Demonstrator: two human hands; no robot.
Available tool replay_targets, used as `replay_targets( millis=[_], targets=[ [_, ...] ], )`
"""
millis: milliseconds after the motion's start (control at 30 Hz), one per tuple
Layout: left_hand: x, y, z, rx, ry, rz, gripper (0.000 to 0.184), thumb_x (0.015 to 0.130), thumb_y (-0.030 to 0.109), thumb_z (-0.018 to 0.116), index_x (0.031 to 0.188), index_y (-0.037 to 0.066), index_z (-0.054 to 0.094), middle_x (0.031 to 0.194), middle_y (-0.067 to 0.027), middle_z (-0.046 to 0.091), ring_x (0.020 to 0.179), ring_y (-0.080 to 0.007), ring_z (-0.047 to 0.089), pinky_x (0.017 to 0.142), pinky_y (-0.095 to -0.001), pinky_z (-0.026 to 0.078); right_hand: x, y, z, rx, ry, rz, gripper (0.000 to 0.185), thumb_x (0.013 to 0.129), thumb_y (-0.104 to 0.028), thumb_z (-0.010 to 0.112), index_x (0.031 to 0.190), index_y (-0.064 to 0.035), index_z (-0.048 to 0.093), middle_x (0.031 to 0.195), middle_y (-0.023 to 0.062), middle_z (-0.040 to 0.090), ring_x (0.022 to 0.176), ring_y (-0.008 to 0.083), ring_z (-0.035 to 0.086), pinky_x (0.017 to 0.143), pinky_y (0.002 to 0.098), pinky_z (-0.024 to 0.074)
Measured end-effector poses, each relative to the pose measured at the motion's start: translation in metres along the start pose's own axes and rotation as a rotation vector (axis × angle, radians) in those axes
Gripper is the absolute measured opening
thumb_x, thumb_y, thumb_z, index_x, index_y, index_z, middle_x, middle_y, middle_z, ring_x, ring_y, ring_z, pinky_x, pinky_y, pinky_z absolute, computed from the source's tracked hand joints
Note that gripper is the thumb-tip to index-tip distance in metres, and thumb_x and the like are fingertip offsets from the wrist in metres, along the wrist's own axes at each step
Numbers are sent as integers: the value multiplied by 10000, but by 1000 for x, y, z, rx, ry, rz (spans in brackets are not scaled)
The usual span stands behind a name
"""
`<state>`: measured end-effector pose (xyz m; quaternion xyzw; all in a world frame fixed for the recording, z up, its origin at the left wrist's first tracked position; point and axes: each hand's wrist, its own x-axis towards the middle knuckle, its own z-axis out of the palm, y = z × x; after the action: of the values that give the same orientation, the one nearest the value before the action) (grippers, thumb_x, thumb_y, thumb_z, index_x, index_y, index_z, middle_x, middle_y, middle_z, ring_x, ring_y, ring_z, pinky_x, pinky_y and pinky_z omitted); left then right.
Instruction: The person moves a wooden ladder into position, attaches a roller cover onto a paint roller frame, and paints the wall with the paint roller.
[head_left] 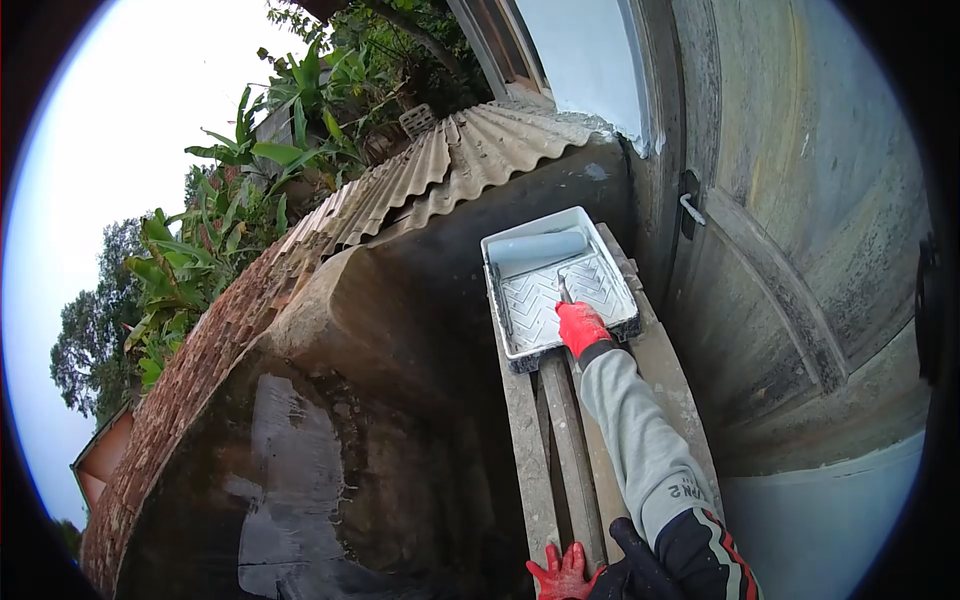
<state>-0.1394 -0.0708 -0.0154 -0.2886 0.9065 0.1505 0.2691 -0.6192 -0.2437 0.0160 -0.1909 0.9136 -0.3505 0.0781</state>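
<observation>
I see the person's red-gloved right hand (582,325) closed firmly around the handle of a paint roller (540,248). The roller's pale-blue sleeve lies across the far end of the white paint tray (535,305) — right over there, resting on the narrow wooden planks (527,450). Down close to the body, the left hand (562,573), gloved in red too, lies with fingers spread on the planks. A weathered door (790,200) stands to the right; corrugated roofing (460,160) slopes beyond the tray.
</observation>
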Motion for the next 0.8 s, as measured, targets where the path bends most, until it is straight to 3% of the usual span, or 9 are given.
replay_targets(
  millis=[33,100,233,333,433,500,633,700,800],
  targets=[
    [4,-1,18,6,-4,4,841,817,684,401,1450,134,334,1499,-73,331,1410,-438,157,1090,-702,-4,13,23,30,19,40,-9,184,908,-251,579,957,-80,625,785,167,636,710,331,654,593,441,515],
    [19,-16,73,1781,-16,-104,700,861,597,433,1457,245,327,1522,-55,297,1399,-422,199,1108,-682,47,-23,-9,-13,757,-97,228,131,912,-229,561,943,-103,579,722,87,561,594,234,544,508,369,433],
    [24,-29,86,1819,65,-106,589,891,529,466,1441,374,323,1547,-17,256,1389,-385,251,1121,-645,126,-52,-28,-42,1501,-265,415,66,919,-197,540,938,-137,520,632,-30,459,419,89,389,381,261,312],
    [18,-30,60,542,189,36,550,919,526,442,1435,372,328,1545,2,260,1369,-362,302,1129,-593,190,-58,-18,-45,1604,-360,355,71,921,-191,546,972,-142,535,638,-30,466,419,78,389,381,253,308],
    [33,-52,93,756,784,159,612,919,565,430,1443,263,329,1517,-6,307,1375,-363,283,1119,-585,217,-63,-12,-42,1824,-601,288,84,932,-172,544,1014,-159,553,639,-39,451,420,57,371,381,235,294],
    [37,-58,99,2132,377,0,661,922,589,394,1447,195,316,1504,2,320,1395,-351,240,1121,-575,221,-71,-24,-47,1767,-556,295,64,930,-178,561,991,-160,551,631,-38,455,409,65,370,371,235,292],
    [32,-51,95,1874,417,-29,718,896,632,385,1463,199,296,1516,7,299,1424,-339,177,1133,-575,186,-73,-24,-52,1803,-622,232,86,924,-177,593,1004,-162,566,622,-38,454,402,67,364,362,232,287],
    [16,-29,47,546,841,209,779,865,655,398,1475,185,275,1529,2,277,1439,-324,143,1135,-605,132,-74,-24,-53,1784,-610,215,102,928,-180,586,1027,-160,572,627,-36,455,405,65,362,364,229,289],
    [15,-29,50,589,761,166,760,857,643,412,1481,236,258,1537,-50,245,1440,-329,138,1127,-626,121,-74,-20,-51,1787,-631,181,133,936,-183,569,1067,-158,579,637,-32,456,410,64,360,365,227,292]
  ],
)
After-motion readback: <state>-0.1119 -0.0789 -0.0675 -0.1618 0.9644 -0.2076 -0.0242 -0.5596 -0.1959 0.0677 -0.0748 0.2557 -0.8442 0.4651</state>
